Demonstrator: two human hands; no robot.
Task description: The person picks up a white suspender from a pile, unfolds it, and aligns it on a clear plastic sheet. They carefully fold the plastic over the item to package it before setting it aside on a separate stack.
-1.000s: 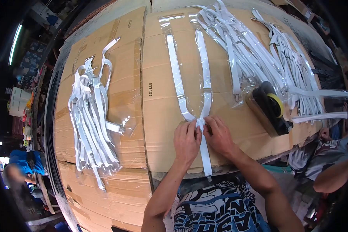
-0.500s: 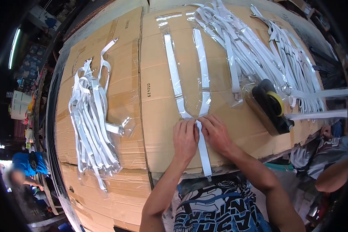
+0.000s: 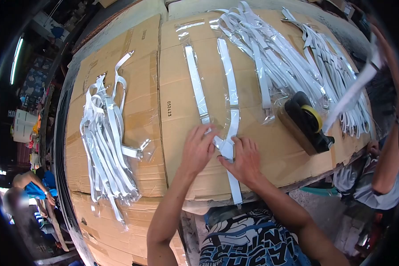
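Note:
White Y-shaped suspenders (image 3: 232, 128) lie in front of me on the cardboard, two straps pointing away and one toward my body. Clear plastic covers parts of the two far straps. My left hand (image 3: 198, 148) is closed on the left strap just beside the junction. On the junction's other side, my right hand (image 3: 245, 158) grips the edge, its thumb at the lower strap. The joining patch (image 3: 226, 150) shows between both hands. The fingers partly hide the left strap.
A bundle of white suspenders (image 3: 104, 142) lies on the left, and more piles (image 3: 275, 48) lie at the back right. A black tape dispenser (image 3: 303, 126) with yellow tape stands right of my hands. At the far right a co-worker's arm (image 3: 388, 155) is near a raised white strap (image 3: 352, 93).
My hands have moved apart, left hand leftward and right hand slightly down, uncovering the junction. At the right, the co-worker's straps have swung up from the table. The tape dispenser stays put.

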